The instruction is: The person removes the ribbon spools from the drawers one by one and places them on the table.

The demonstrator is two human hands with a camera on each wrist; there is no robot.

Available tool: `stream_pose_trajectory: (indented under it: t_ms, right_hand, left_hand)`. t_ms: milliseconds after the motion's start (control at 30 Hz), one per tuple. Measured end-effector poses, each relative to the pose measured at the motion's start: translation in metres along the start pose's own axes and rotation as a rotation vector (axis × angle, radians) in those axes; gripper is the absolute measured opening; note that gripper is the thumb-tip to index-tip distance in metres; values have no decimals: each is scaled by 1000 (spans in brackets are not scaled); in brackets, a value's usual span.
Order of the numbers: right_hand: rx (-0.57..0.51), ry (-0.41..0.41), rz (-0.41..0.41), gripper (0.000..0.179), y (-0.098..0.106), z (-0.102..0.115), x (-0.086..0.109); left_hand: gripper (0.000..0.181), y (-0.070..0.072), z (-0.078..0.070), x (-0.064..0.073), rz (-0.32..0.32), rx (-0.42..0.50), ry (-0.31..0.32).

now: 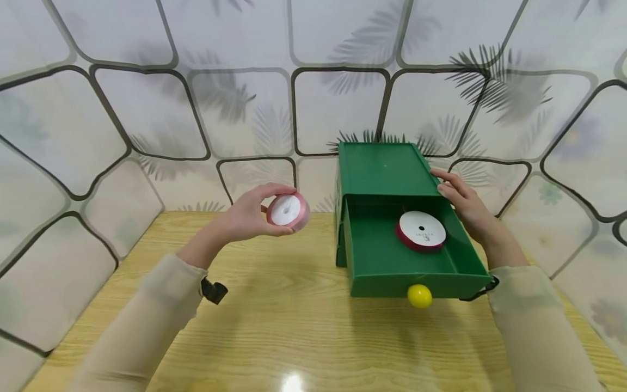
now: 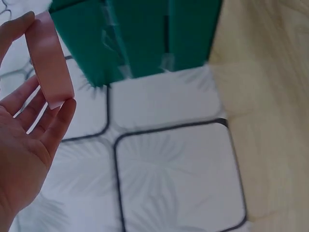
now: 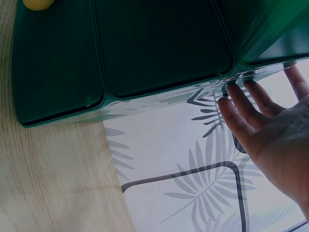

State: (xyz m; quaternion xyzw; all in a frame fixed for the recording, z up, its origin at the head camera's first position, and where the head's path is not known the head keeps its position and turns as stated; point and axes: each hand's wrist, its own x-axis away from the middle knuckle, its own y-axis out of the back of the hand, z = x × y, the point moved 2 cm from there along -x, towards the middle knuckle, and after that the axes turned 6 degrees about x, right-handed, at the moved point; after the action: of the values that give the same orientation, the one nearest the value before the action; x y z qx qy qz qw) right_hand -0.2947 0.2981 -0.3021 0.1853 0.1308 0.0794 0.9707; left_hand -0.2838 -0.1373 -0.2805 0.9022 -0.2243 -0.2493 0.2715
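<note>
Pink spool (image 2: pixel 49 62) in left hand (image 1: pixel 247 214), white face (image 1: pixel 281 211), perhaps card, head-view only

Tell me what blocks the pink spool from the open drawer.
Only the left wall of the green drawer stands between its inside and the pink spool; the top is open. The red spool inside leaves bare floor on its left.

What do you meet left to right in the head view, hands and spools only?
Left hand → pink spool → red-edged white spool → right hand.
</note>
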Motion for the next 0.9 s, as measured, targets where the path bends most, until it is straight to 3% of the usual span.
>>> stream_pose_trajectory:
  t_ms: [233,567,767,900]
  right_hand:
    - [-2,1,2,40,-2,0,-1]
    - [-13,4,7,41,-1,0,0]
    - [-26,18,14,42,-2,-1,-1]
    - [-25,22,15,43,-2,-1,-1]
  left_hand:
    - [74,-1,46,10,-10,-14,137]
    - [72,2,106,27,-8,-149,261]
    - [74,3,129,37,-8,-163,308]
    - [75,3,141,41,14,-146,376]
